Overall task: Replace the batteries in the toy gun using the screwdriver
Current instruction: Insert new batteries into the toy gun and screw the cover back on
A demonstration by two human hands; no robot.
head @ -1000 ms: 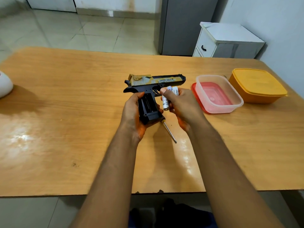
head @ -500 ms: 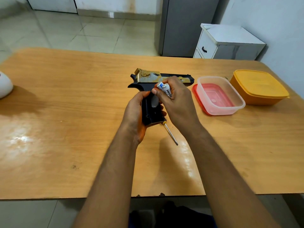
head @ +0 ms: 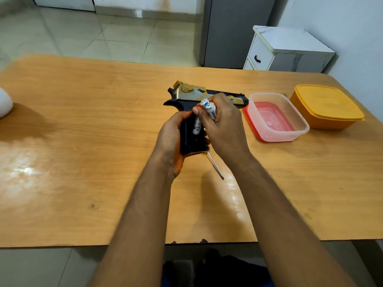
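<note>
The black and gold toy gun (head: 191,94) lies on its side at the table's middle, its barrel pointing right. My left hand (head: 171,139) grips the black grip from the left. A white battery (head: 197,125) sits in the grip's open compartment. My right hand (head: 222,125) is over the grip, its thumb pressing that battery, and it holds two more white batteries (head: 209,108) between its fingers. The screwdriver (head: 215,165) lies on the table just below the grip, with its handle hidden under the gun and its metal tip pointing toward me.
A clear plastic container (head: 277,117) on a red lid stands right of the gun. An orange lidded box (head: 326,106) sits beyond it near the table's right edge. A white object (head: 5,104) is at the far left edge. The wooden table (head: 83,162) ends close to me.
My right hand has moved from beside the trigger onto the grip. One battery now lies in the compartment, while two stay in my fingers. The gun has shifted slightly.
</note>
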